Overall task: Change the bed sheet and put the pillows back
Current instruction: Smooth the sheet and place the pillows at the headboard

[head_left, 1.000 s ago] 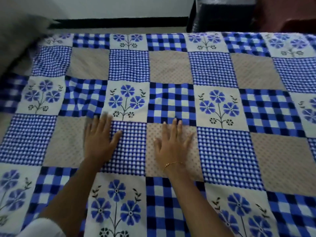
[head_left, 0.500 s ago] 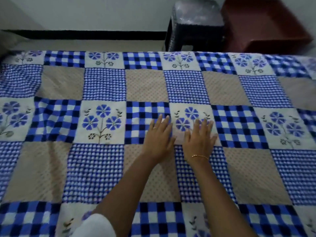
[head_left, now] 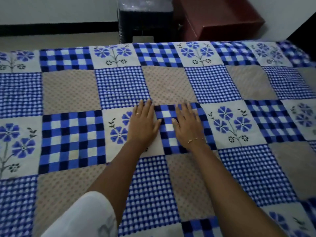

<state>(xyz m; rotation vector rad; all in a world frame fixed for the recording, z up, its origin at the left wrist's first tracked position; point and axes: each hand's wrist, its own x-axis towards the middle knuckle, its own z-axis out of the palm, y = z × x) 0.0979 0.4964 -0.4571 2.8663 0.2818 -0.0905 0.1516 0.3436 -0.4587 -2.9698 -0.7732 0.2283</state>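
Both flat palms slid farther across the bed sheet, left hand beside right hand.

Dim, flat indoor light with a bluish cast. The sheet is sharp at centre, smeared by blur at 2 o'clock; edges bow from wide-angle distortion.

Left hand, right hand flat on patchwork sheet.

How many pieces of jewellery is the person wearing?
2 that show: a ring on a finger of the left hand, and a thin gold bracelet at the right hand's wrist. Undersides are hidden.
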